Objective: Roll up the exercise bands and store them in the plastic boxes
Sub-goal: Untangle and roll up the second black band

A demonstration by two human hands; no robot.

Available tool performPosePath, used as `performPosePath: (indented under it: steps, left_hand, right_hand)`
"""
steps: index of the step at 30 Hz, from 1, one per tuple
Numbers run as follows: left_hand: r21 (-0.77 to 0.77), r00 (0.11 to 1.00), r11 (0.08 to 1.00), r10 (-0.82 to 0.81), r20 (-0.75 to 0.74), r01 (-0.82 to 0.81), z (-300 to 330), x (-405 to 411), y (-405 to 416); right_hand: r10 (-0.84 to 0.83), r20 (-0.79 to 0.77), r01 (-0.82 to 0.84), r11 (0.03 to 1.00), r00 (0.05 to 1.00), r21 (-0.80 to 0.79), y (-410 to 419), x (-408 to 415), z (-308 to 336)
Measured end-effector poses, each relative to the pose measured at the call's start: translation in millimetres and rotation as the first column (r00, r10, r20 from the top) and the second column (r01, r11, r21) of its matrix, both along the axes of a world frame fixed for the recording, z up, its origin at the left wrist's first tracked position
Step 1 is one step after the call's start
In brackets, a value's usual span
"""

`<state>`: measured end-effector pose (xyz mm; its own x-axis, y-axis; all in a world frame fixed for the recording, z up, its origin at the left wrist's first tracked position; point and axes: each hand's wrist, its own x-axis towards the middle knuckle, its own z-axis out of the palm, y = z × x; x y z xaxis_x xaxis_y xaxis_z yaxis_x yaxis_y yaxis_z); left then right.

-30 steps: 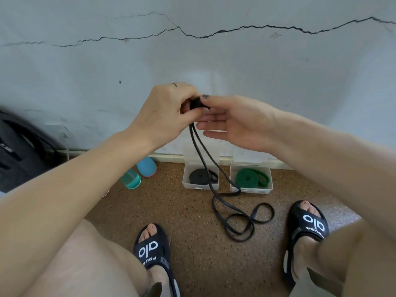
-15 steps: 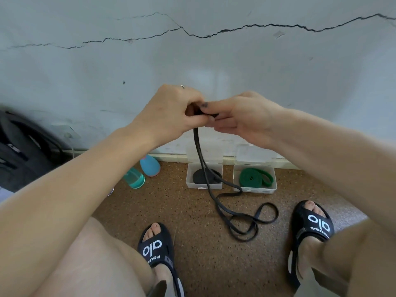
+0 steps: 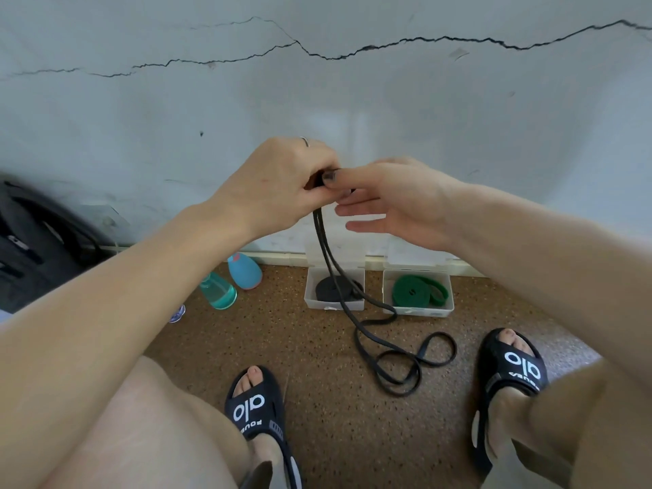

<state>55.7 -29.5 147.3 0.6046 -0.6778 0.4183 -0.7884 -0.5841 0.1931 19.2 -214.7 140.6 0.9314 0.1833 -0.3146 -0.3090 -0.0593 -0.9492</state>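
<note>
Fingers (image 3: 319, 192) of the left hand (image 3: 278, 185) are clamped around the small wound start of a black exercise band (image 3: 384, 347), held up in front of the cracked wall (image 3: 141, 100). Just right of it, the right hand (image 3: 395, 202) presses its thumb onto the same little roll, while its other fingers (image 3: 360, 211) are spread loosely apart below, gripping nothing. From the roll, two strands of the band hang down, pass in front of the left plastic box (image 3: 334, 304), and end in loose loops on the speckled brown floor (image 3: 317, 347) between the two black sandals.

Both open boxes stand at the far edge of the floor against the wall. That left box holds a rolled black band (image 3: 330, 289); the right plastic box (image 3: 418, 308), just beside it, holds a rolled green band (image 3: 409, 290). Two bluish bottles (image 3: 231, 282) lie left of the boxes, and a dark bag (image 3: 31, 241) sits far left.
</note>
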Motion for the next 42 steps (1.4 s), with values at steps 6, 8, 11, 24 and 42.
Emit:
performPosePath:
  steps: [6, 8, 11, 24, 42]
  left_hand:
    - [-0.130, 0.992, 0.989, 0.058, -0.116, -0.073, -5.1, -0.3, 1.3]
    - [-0.207, 0.978, 0.973, 0.060, -0.201, -0.103, -5.5, -2.8, 1.9]
    - [-0.203, 0.968, 0.974, 0.046, -0.245, -0.097, -2.2, -3.9, 3.9]
    - [-0.285, 0.926, 0.958, -0.082, -0.367, -0.029, 5.0, -16.9, -6.2]
    - [-0.278, 0.890, 0.959, -0.080, -0.448, -0.054, -0.1, -9.4, 21.0]
  right_hand:
    - [0.008, -0.024, -0.005, 0.995, 1.000, 0.097, -0.9, 3.5, 0.9]
    - [0.047, -0.052, -0.038, 0.986, 0.998, 0.161, -3.9, 4.8, 2.2]
    - [0.116, -0.063, -0.099, 0.971, 0.991, 0.218, -7.6, 8.5, -0.5]
    - [0.403, -0.056, -0.332, 0.816, 0.913, 0.473, 10.1, 16.6, -16.5]
    - [0.462, 0.051, -0.463, 0.886, 0.886, 0.028, -15.3, 11.0, -3.1]
